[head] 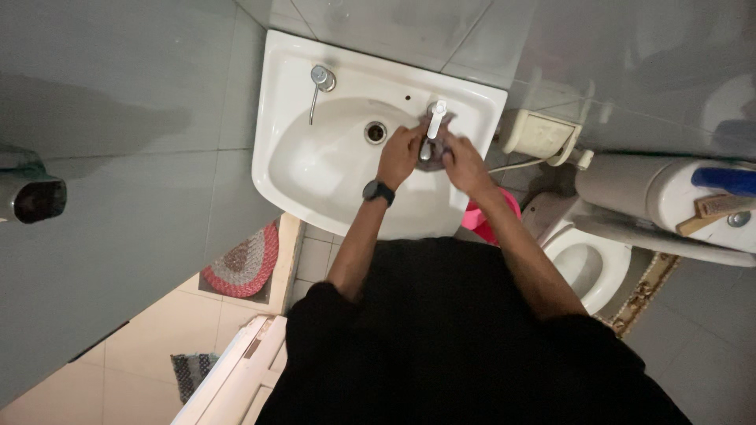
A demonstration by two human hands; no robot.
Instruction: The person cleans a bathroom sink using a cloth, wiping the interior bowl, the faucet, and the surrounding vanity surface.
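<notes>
A white wall-hung sink has a drain hole in its bowl. At its right rear stands a tap with a white handle. A dark grey cloth is wrapped around the base of that tap. My left hand, with a black watch on the wrist, grips the cloth from the left. On the other side my right hand grips the same cloth. Both hands press against the tap over the bowl's right side. A chrome tap sits at the sink's left rear, apart from my hands.
A toilet with its cistern stands to the right, a blue-handled item and a wooden brush lying on top. A pink bucket sits under the sink's right edge. A round braided mat lies on the floor at the left.
</notes>
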